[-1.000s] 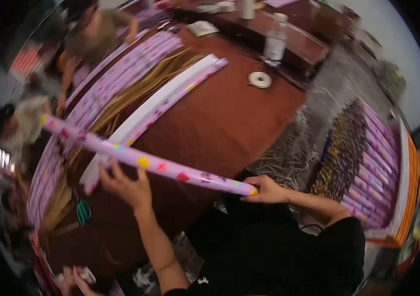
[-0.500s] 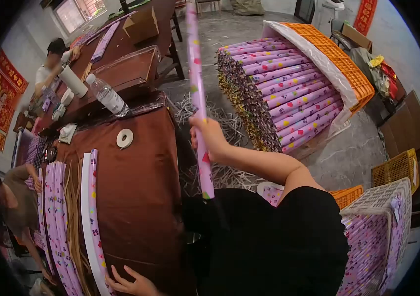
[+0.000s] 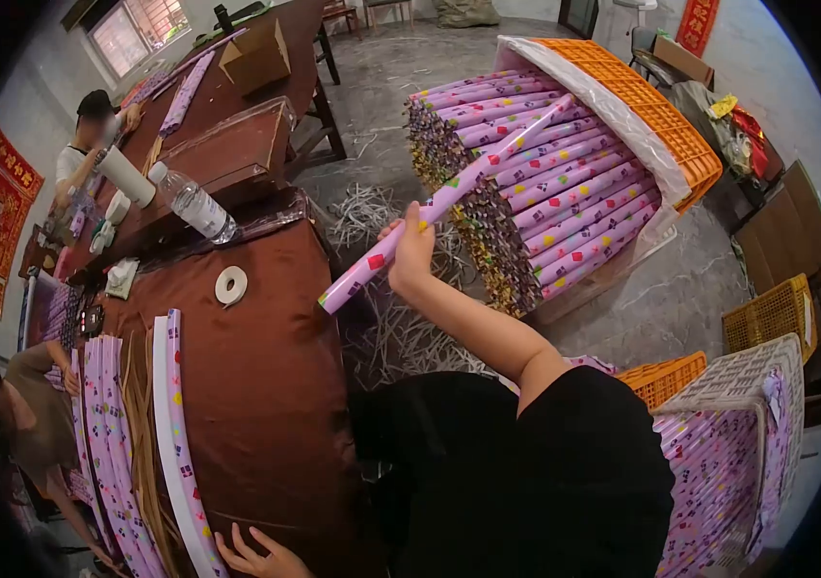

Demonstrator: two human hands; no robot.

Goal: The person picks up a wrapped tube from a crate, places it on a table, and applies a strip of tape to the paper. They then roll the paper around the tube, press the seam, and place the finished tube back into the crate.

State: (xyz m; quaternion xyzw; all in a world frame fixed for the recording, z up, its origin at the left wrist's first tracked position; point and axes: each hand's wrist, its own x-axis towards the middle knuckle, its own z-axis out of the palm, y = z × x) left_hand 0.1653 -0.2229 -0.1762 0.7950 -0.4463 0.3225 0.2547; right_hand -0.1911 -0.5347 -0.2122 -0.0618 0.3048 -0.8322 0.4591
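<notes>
Wrapped in my right hand (image 3: 413, 252) is a purple patterned paper roll (image 3: 454, 190), tilted with its far end up and to the right. That far end overlaps the stacked rolls in the orange crate in this view, while its near end hangs by the table edge. My left hand (image 3: 258, 557) lies over the table at the bottom with fingers spread, fingertips right at a long purple paper roll (image 3: 179, 424) with a white strip (image 3: 162, 414) along it. Farther left lie several more purple rolls (image 3: 112, 433) and brown paper strips (image 3: 141, 433).
A big stack of rolls (image 3: 565, 193) fills the orange crate (image 3: 637, 91) lined with plastic. White tape (image 3: 230, 286) and a water bottle (image 3: 194, 204) are on the brown tabletop (image 3: 256, 385). Paper shreds (image 3: 401, 337) litter the floor. Two people work at the left; a white basket (image 3: 738, 385) holds more rolls.
My right hand has swung the roll from near upright to a slant, its far end now toward the orange crate. My left hand stays nearly in place, spread.
</notes>
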